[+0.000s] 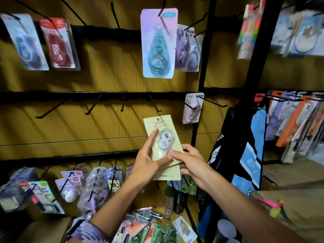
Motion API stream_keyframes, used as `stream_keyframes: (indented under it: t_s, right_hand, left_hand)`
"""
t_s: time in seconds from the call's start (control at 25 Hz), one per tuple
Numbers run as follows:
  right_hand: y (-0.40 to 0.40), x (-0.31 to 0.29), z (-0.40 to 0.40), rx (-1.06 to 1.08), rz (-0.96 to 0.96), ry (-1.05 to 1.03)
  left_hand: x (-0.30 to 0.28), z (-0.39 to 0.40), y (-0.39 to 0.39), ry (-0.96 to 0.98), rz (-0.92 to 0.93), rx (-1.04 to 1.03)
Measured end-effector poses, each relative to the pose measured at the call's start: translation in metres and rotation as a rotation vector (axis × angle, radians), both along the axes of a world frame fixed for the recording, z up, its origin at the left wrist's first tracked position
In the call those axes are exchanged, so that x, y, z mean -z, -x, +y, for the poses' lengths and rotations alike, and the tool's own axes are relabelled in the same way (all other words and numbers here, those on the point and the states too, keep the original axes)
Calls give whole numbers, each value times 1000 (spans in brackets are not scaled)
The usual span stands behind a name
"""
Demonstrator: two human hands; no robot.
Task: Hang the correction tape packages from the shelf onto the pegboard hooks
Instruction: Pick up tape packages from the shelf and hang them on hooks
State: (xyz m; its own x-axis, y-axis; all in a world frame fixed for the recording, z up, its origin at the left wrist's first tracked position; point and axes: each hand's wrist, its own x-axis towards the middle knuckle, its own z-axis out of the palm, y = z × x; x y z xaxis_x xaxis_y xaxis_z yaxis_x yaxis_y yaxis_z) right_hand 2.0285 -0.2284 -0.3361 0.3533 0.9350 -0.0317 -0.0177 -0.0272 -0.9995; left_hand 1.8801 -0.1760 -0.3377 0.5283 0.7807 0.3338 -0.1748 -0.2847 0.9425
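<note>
The left hand [149,162] is gripping a cream correction tape package [162,141] from its left edge, with the thumb curled across the lower front and the index finger lying along the clear blister. The right hand [190,163] is pinching the lower right corner of the same card, and a second cream card [168,174] is showing just behind and below it, so the hands are probably holding two packages together, though the overlap makes this hard to tell. The package is standing nearly upright in front of the wooden pegboard panel [105,71], and its round hang hole [157,119] is sitting just below the tip of an empty black hook [155,106] in the middle row. To do this step well, I think the person is needing to lift the card a little, bring the hole level with the upturned hook tip, and push it toward the far panel while the right hand is steadying the bottom; separating the back card first could prevent a jam. The card is flat, stiff and matte, with rounded top corners, and the blister is glossy, hard plastic over two white reels. The hooks are thin dark metal rods. More packages [140,228] are lying on the near shelf below.
</note>
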Motion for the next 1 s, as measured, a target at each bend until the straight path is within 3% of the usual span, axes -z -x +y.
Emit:
stream_keyframes:
  t_s: [0.28,0.48,0.72,1.0]
  right_hand:
    - [16,-10,-24,81,124,-101]
    - [6,-8,-35,260,155,-164]
    - [-16,-15,-59,129,106,-340]
    - [-26,-36,-36,223,103,-291]
  left_hand:
    - [-12,-17,7,-114,115,78]
    - [-10,-19,14,10,8,-88]
    - [-5,-12,6,35,27,-166]
    - [0,-12,-9,27,14,-170]
